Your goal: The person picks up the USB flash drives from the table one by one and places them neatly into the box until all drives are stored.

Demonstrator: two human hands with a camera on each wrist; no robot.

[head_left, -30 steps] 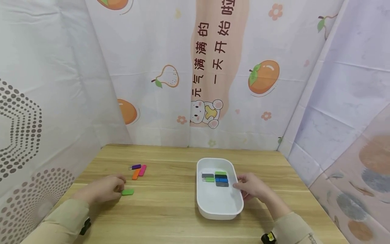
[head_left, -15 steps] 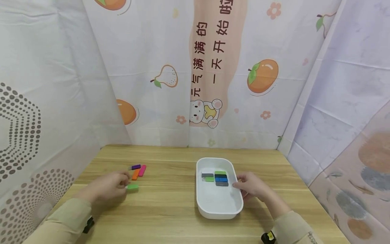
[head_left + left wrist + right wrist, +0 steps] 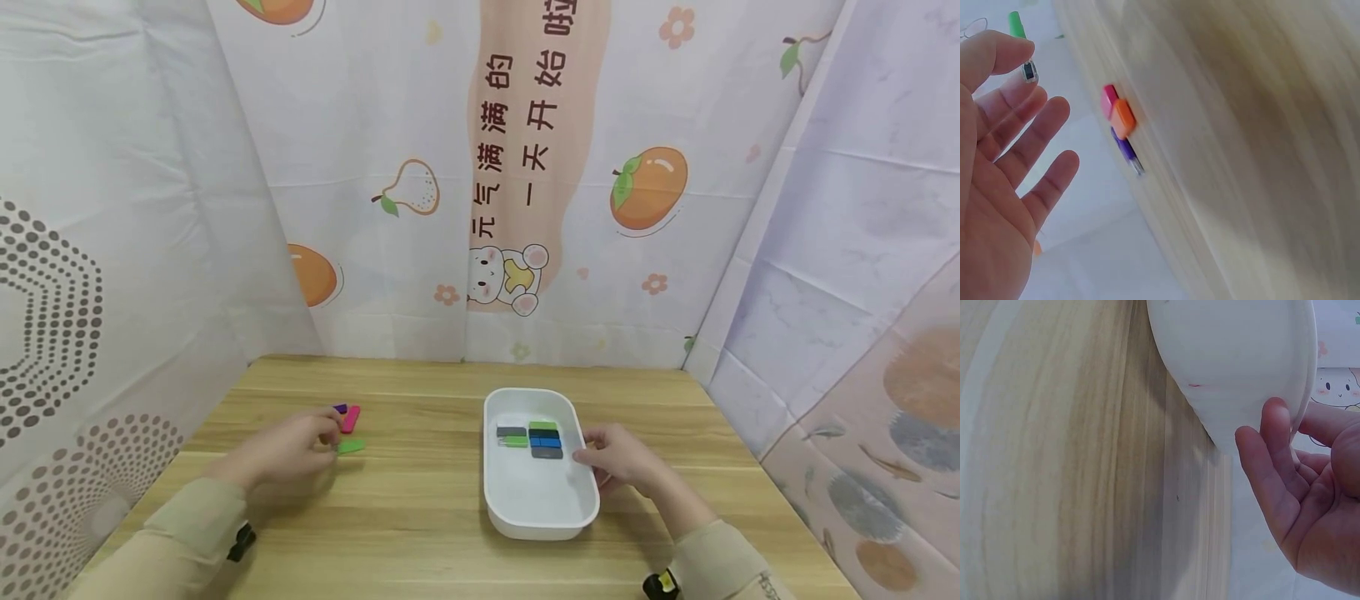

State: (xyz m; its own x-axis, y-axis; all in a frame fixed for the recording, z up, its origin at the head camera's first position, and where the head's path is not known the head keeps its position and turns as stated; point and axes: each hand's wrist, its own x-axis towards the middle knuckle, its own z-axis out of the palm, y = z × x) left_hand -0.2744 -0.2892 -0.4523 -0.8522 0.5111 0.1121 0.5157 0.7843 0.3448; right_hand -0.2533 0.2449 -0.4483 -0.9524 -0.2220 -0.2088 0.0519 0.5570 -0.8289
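Green stick (image 3: 351, 447) juts from the left hand's pinch (image 3: 291, 452) in the head view, tray (image 3: 540, 498) well to the pinch's right, while in the left wrist view orange stick (image 3: 1124, 119) lies near that grip, and in the right wrist view the right hand (image 3: 1317, 509) clasps the tray's wall

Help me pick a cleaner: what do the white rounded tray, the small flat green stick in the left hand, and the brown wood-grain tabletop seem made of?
Tray: probably plastic, smooth with a soft sheen; thin walls look moulded. Stick: likely plastic, evenly green, with a shiny, perhaps metal end. Tabletop: wood or laminate, satin; grain alone can't settle it.
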